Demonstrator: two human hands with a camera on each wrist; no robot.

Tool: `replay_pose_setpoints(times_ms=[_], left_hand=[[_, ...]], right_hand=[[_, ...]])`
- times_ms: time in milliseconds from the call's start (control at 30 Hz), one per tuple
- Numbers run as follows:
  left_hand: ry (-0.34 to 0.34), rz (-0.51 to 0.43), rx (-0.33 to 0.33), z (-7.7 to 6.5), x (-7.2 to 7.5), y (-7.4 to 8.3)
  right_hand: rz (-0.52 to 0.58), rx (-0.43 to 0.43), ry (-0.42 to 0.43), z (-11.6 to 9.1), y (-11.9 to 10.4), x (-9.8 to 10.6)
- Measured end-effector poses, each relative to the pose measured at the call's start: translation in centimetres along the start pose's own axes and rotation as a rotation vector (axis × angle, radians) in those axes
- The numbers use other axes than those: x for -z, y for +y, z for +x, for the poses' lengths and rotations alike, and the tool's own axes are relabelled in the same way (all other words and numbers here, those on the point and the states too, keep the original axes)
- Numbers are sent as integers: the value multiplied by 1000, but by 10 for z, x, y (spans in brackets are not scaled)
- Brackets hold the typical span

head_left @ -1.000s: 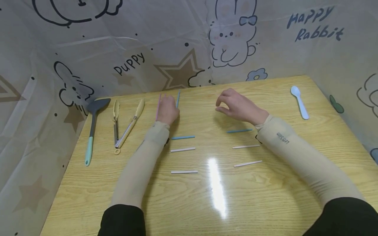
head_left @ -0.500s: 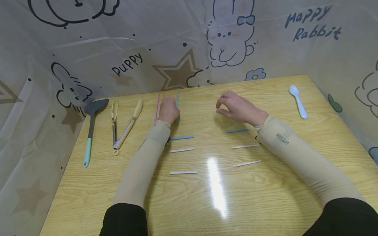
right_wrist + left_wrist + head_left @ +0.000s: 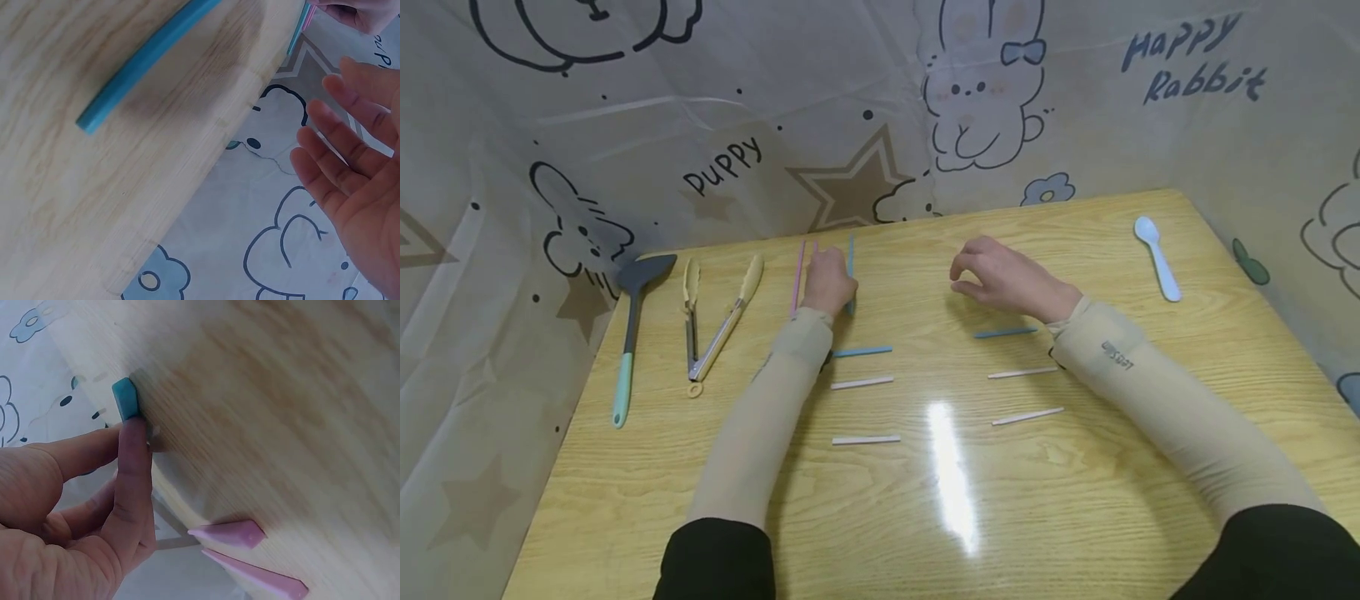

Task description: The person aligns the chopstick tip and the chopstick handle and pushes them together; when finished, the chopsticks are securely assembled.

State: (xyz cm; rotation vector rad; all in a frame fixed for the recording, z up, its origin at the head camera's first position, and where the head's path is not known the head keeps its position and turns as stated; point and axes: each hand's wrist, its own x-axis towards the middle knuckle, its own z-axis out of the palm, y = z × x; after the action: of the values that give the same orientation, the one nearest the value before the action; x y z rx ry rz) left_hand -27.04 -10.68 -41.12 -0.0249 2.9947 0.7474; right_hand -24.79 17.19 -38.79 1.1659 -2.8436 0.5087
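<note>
My left hand (image 3: 829, 282) is at the table's far edge. Its thumb and fingertips pinch a thin blue stick (image 3: 125, 399), which lies along the hand's right side in the head view. Just left of that hand are two pink sticks, one (image 3: 798, 275) plainly visible, the other (image 3: 815, 247) partly covered. Over the table on the right, my right hand (image 3: 1003, 277) hovers with relaxed, slightly bent fingers and nothing in its grasp. Nearest below it lies another blue stick (image 3: 1005, 332).
Left of centre lie a blue stick (image 3: 862, 352) and two white sticks (image 3: 862, 383); right of centre, two more white sticks (image 3: 1027, 417). Farther left are tongs (image 3: 722, 337) and a spatula (image 3: 631, 333). A pale blue spoon (image 3: 1159, 258) rests at far right. Printed cloth (image 3: 835, 83) walls the back.
My left hand has shifted slightly rightward, and more of the blue stick beside it shows below. My right hand has barely moved. The head view has shifted a little.
</note>
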Motion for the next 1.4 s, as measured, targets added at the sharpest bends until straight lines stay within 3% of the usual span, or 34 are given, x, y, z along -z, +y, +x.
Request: replay_pose_setpoints(times_ms=[167, 367, 533, 733, 1033, 1400], left_hand=[[-23, 18, -71, -4, 5, -4], [-73, 46, -268, -25, 21, 1], [-205, 92, -397, -51, 27, 7], [-325, 158, -508, -73, 17, 9], [-332, 237, -516, -86, 5, 5], [-268, 238, -552, -88, 0, -4]], right_hand=[[21, -15, -22, -5, 6, 0], [80, -32, -113, -18, 8, 0], [100, -31, -210, -31, 6, -1], [46, -45, -231, -43, 3, -2], [-47, -63, -290, -48, 1, -5], [18, -73, -168, -58, 9, -12]])
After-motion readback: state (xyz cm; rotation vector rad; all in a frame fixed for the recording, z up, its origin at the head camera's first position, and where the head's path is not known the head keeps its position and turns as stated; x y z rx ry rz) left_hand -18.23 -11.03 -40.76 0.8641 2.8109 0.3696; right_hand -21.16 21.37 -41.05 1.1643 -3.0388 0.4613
